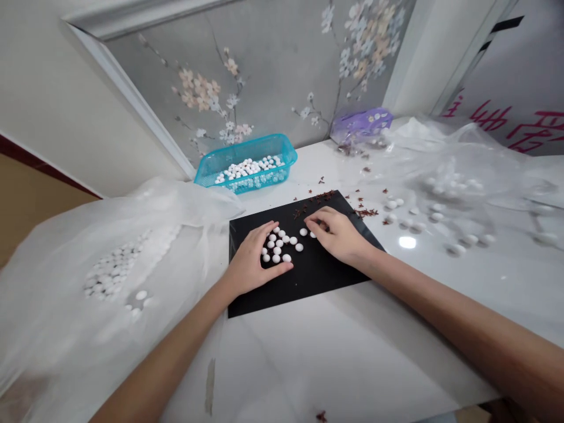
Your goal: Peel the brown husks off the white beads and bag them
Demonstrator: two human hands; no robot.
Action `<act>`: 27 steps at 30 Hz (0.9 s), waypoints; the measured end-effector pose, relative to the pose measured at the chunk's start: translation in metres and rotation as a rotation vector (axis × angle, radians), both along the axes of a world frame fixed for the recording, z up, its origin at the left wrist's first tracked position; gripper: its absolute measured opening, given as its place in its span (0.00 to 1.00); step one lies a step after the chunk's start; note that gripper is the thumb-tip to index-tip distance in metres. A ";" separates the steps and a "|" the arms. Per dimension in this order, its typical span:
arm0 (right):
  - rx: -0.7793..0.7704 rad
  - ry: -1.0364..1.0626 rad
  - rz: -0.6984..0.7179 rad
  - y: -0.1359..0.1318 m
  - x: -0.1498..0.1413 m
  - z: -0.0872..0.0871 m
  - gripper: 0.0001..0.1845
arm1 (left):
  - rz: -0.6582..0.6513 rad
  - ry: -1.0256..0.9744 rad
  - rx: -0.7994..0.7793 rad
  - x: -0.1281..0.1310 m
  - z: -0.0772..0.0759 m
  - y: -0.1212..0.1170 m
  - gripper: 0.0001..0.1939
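Observation:
My left hand lies on a black mat, its thumb and fingers spread around a cluster of small white oval pieces. Several of the pieces stretch out to the right of that hand. Over the mat's right half, my right hand is closed in a pinch, and whatever is between its fingertips is hidden. Beside those fingertips lies a single white piece, with another partly covered by the hand. Small dark red-brown bits are scattered along the mat's far edge.
A blue plastic basket with many white pieces stands behind the mat. Clear plastic sheeting holds more pieces on the left. To the right are loose white pieces, more plastic and a purple bag against the wall.

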State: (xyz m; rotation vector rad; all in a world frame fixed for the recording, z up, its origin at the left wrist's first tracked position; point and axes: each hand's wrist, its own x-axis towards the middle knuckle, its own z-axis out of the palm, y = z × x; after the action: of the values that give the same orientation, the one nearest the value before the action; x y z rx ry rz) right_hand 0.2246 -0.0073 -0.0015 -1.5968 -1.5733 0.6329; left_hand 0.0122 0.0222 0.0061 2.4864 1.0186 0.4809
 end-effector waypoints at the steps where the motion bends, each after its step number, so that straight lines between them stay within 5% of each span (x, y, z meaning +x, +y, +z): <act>1: -0.016 0.014 0.023 -0.001 -0.002 0.000 0.09 | -0.016 0.011 0.013 0.000 0.000 -0.001 0.38; 10: -0.037 0.233 0.338 -0.009 -0.013 -0.003 0.11 | -0.047 0.059 0.079 0.002 -0.002 -0.002 0.40; 15: 0.007 0.332 0.213 -0.008 -0.012 -0.005 0.10 | -0.018 -0.011 0.015 0.002 -0.003 -0.003 0.38; 21: -0.046 0.334 0.138 -0.007 -0.015 -0.008 0.09 | 0.063 -0.469 -0.424 -0.005 -0.003 0.009 0.27; 27: -0.028 0.364 0.102 -0.011 -0.021 -0.010 0.07 | 0.365 -1.001 -0.724 -0.003 -0.001 0.016 0.20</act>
State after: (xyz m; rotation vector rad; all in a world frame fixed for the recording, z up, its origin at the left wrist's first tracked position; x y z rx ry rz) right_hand 0.2035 -0.0181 -0.0114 -1.3363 -1.3821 0.9469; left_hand 0.0095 0.0378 0.0055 1.1599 0.9402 1.0766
